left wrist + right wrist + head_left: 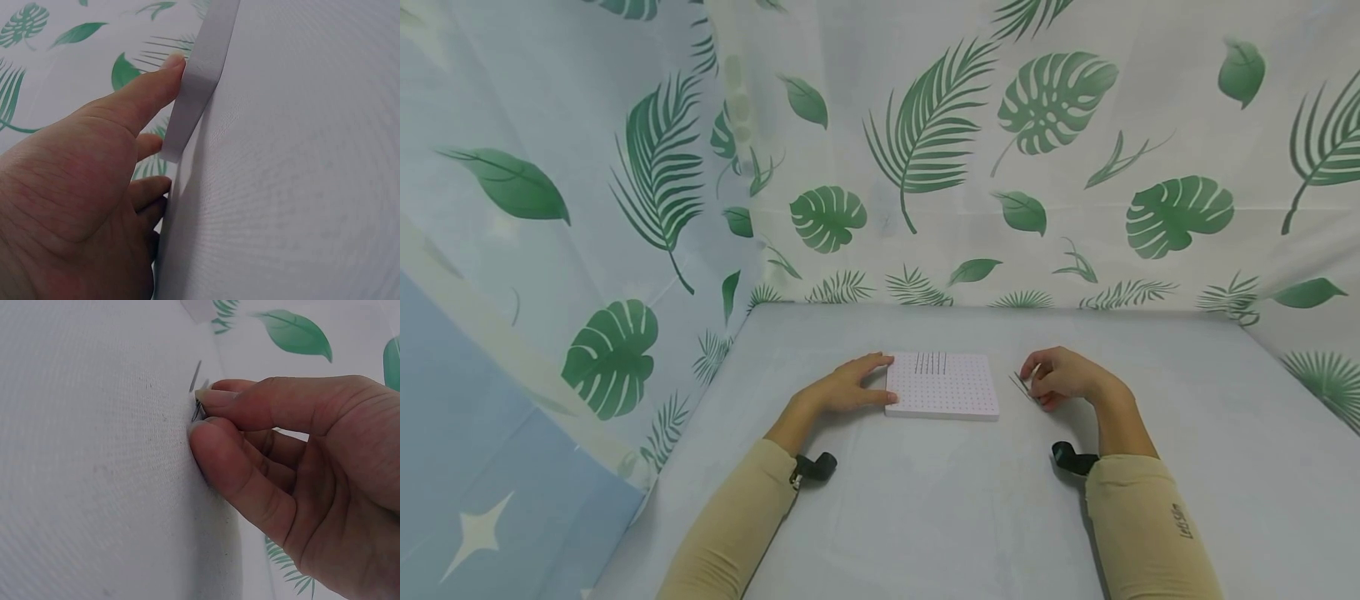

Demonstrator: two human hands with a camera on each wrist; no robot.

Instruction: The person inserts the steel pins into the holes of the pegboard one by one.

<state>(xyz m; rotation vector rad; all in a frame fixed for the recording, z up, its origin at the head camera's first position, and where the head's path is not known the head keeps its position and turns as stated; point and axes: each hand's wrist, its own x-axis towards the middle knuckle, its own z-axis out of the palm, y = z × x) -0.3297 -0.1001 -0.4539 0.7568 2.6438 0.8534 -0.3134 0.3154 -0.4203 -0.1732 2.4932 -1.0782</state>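
Left hand (848,385), fingers spread, touching dotted white board (943,396); right hand (1063,377), fingertips pinching thin stick (197,411)

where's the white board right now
In the head view, the white board lies on the table below and slightly right of centre, the left hand touching its left edge and the right hand beyond its right side.

Smooth matt board (943,396), fine-textured tabletop (917,500).
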